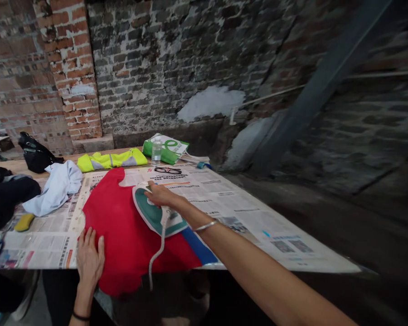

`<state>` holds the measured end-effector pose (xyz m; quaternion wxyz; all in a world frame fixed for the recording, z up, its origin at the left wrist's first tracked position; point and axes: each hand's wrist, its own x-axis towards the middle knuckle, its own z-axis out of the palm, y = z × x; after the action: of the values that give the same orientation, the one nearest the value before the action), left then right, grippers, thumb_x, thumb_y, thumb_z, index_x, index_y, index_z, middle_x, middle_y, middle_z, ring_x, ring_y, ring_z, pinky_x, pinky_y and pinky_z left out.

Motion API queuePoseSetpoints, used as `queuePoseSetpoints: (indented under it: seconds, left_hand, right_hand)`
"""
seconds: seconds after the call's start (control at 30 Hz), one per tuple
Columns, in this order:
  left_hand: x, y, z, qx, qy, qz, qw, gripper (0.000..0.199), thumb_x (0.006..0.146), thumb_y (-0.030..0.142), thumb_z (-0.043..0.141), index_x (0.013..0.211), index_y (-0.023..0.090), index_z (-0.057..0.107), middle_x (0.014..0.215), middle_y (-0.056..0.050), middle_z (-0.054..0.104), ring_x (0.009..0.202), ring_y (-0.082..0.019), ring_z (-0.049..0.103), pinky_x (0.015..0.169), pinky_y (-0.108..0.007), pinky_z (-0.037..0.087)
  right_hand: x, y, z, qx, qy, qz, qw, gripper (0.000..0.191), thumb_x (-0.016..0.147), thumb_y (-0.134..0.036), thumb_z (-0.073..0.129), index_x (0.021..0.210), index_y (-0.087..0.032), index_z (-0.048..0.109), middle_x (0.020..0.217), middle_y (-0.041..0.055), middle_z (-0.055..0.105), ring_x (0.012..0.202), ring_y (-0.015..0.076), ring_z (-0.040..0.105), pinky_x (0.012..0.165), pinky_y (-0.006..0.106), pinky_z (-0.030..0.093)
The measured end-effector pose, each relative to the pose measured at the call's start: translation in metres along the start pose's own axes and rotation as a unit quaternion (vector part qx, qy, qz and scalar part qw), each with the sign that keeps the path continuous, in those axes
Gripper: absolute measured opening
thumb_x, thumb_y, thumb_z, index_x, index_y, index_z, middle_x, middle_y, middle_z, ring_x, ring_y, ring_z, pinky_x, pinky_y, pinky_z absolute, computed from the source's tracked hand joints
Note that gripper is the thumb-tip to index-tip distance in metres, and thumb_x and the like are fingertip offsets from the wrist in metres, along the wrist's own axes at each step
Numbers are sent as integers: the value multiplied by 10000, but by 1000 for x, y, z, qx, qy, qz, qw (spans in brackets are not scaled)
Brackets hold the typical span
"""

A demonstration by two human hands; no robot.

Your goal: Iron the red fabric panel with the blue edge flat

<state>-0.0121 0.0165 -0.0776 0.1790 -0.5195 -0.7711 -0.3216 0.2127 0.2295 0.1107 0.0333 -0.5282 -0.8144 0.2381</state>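
Light is soft and uneven, its source out of view. Brightest is the newspaper around and beyond the right hand; the bracelet behind that hand catches a small glint. The red cloth beside the left hand looks saturated, with little surface detail. Below both hands, the space under the counter sinks into near-black. Far right of the right hand, the dim wall and slanting beam smear with blur, and wide-angle stretching pulls the counter's corner outward.
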Motion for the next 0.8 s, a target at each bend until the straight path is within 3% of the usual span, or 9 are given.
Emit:
queuePoseSetpoints:
  seconds: [0.13, 0.23, 0.33, 0.5, 0.6, 0.7, 0.8]
  left_hand:
    - [-1, 3, 1, -5, -14, -7, 1000, 579, 1068, 488, 401, 1291, 102, 771, 1412, -189, 738, 1412, -396, 590, 1217, -609, 474]
    - [-1, 6, -2, 6, -33, -8, 999, 579, 1069, 488, 406, 1310, 106, 767, 1440, -179, 724, 1429, -395, 578, 1231, -602, 464]
    - [1, 7, -4, 24, -52, -9, 998, 599, 1070, 492, 405, 1340, 87, 754, 1459, -189, 710, 1436, -408, 569, 1226, -609, 469]
    - [3, 1, -3, 33, -38, 6, 999, 571, 1074, 492, 403, 1339, 135, 762, 1452, -159, 721, 1403, -391, 599, 1189, -605, 504]
    - [6, -2, -2, 35, -29, 19, 999, 568, 1078, 489, 402, 1311, 133, 778, 1414, -163, 744, 1371, -387, 626, 1177, -602, 518]
    - [6, 0, -3, 37, -28, 23, 999, 595, 1083, 487, 386, 1308, 98, 776, 1415, -186, 738, 1370, -399, 625, 1178, -610, 515]
    - [4, 3, -4, 36, -28, 20, 999, 597, 1084, 484, 386, 1306, 90, 776, 1417, -195, 734, 1380, -402, 617, 1183, -609, 507]
  right_hand:
    - [-48, 21, 15, 16, -40, -37, 998, 479, 1092, -302, 485, 1524, -97, 466, 662, 21, 704, 651, 224, 710, 683, 276, 502]
    - [-70, 32, 23, 16, -54, -48, 997, 521, 1092, -308, 451, 1579, -126, 409, 687, 22, 707, 614, 217, 701, 643, 277, 500]
    - [-59, 27, 24, 8, -49, -45, 998, 510, 1091, -308, 444, 1568, -127, 424, 732, 45, 735, 670, 237, 737, 694, 299, 526]
    - [0, -6, 10, -22, 1, 5, 1000, 428, 1099, -276, 437, 1465, -63, 501, 898, 131, 797, 920, 254, 784, 823, 290, 526]
    - [20, -18, 1, -23, 14, 18, 999, 415, 1096, -241, 446, 1452, -35, 503, 973, 163, 803, 1016, 243, 773, 863, 272, 509]
    - [10, -16, 0, -11, 7, 6, 1000, 411, 1098, -250, 445, 1449, -46, 511, 908, 137, 798, 928, 233, 772, 802, 267, 509]
    - [-24, -3, 8, 6, -15, -27, 999, 439, 1097, -264, 444, 1484, -62, 493, 785, 92, 773, 767, 224, 746, 729, 272, 506]
